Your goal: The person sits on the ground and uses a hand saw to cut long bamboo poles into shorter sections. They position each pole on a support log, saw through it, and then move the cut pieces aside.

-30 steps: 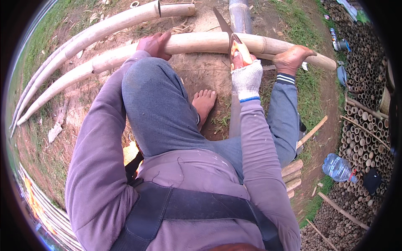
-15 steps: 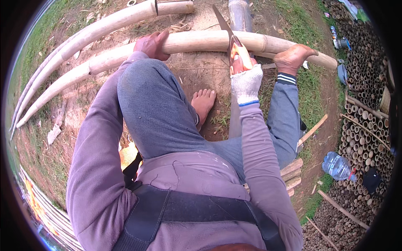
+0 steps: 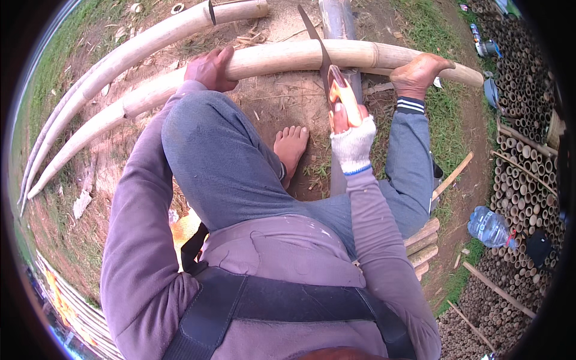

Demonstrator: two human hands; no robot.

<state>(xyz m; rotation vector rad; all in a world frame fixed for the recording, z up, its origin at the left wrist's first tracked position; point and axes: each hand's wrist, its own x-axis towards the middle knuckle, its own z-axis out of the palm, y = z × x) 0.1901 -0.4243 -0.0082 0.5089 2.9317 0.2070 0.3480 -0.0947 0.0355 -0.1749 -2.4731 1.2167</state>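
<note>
A long pale bamboo pole (image 3: 276, 60) lies across in front of me. My bare left hand (image 3: 210, 68) is wrapped around it, left of the middle. In a white fingerless glove, my right hand (image 3: 352, 135) grips the orange-brown handle of a handsaw (image 3: 343, 90). The saw blade crosses the pole and points away from me, its tip beyond the far side. My right foot (image 3: 420, 73) rests on the pole near its right end. Beneath the pole, close to the blade, runs a grey post (image 3: 339, 18) lying lengthwise on the ground.
More bamboo poles (image 3: 150, 39) lie at the upper left. Cut bamboo pieces (image 3: 422, 246) sit beside my right leg. Along the right are large stacks of bamboo tubes (image 3: 522, 162), with a clear plastic bottle (image 3: 489, 228) before them. My left foot (image 3: 291, 147) stands on bare soil.
My right hand has pulled the saw back toward me, so more of the blade lies on the near side of the pole. My left hand keeps its hold.
</note>
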